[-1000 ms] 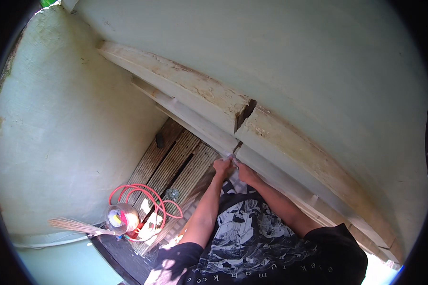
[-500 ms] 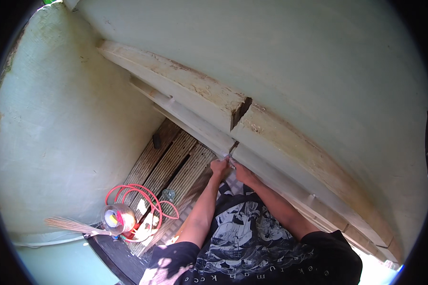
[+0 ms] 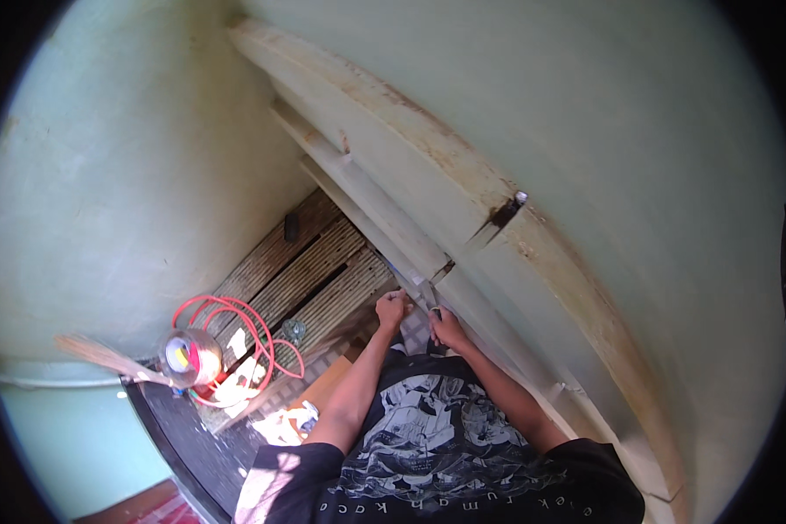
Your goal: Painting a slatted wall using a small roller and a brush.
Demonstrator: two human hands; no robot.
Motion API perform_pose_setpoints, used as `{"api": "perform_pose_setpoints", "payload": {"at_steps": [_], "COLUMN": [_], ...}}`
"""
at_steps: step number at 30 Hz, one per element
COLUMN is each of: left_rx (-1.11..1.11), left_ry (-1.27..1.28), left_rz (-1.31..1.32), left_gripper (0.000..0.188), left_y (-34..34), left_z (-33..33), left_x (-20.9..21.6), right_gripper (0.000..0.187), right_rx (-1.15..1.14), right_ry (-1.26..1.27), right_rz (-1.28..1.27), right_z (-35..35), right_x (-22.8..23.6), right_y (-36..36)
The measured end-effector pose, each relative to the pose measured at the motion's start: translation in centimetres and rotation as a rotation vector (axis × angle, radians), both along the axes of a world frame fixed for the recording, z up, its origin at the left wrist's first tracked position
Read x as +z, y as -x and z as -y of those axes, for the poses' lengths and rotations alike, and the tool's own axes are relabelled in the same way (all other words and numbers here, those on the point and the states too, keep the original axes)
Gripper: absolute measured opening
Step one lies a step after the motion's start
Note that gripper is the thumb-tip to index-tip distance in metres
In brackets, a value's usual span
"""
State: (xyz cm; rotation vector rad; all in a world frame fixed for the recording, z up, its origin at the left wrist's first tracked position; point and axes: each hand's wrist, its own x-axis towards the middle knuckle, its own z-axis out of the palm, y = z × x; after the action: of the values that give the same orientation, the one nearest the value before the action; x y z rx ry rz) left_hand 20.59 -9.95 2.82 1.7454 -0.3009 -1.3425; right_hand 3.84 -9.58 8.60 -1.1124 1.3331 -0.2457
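Both arms reach straight out from the black printed T-shirt (image 3: 428,454) toward the lower wooden batten (image 3: 384,227) that runs along the pale green wall (image 3: 585,105). The left hand (image 3: 391,308) is curled shut just under the batten; what it holds cannot be told. The right hand (image 3: 446,327), close beside it, is closed round a thin metal tool (image 3: 428,295) whose tip meets the batten's underside. Below the batten lie wooden floor slats (image 3: 314,271), with a coil of red cable (image 3: 236,332) left of them.
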Motion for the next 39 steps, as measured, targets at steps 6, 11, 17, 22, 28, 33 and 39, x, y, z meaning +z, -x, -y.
{"api": "perform_pose_setpoints", "payload": {"at_steps": [6,11,17,22,28,33,39], "left_rx": [0.022,0.077,0.043,-0.088,0.03,0.016,-0.139], "left_ry": [0.014,0.083,0.06,-0.031,-0.006,-0.02,-0.041], "left_rz": [-0.321,-0.358,-0.289,-0.008,-0.115,0.023,0.29], "left_gripper": [0.034,0.022,0.021,0.015,0.014,0.019,0.027], "left_y": [0.2,0.6,1.0,1.3,1.5,1.7,2.2], "left_z": [-1.1,0.3,0.2,1.0,0.9,1.3,1.3], "left_x": [-1.9,-2.3,-1.2,0.8,-0.4,-0.5,1.5], "right_gripper": [0.03,0.031,0.029,0.028,0.029,0.029,0.027], "right_rx": [-0.168,-0.144,-0.156,-0.123,-0.131,-0.17,-0.225], "right_ry": [-0.375,-0.367,-0.443,-0.368,-0.35,-0.482,-0.527], "right_rz": [0.278,0.242,0.169,0.132,0.147,0.281,0.267], "right_z": [0.4,1.3,0.6,0.5,0.7,1.0,0.7], "right_x": [-0.7,0.2,1.2,1.4,1.2,1.1,0.4], "right_y": [0.0,-1.0,-0.7,-0.5,-0.7,-0.4,0.1]}}
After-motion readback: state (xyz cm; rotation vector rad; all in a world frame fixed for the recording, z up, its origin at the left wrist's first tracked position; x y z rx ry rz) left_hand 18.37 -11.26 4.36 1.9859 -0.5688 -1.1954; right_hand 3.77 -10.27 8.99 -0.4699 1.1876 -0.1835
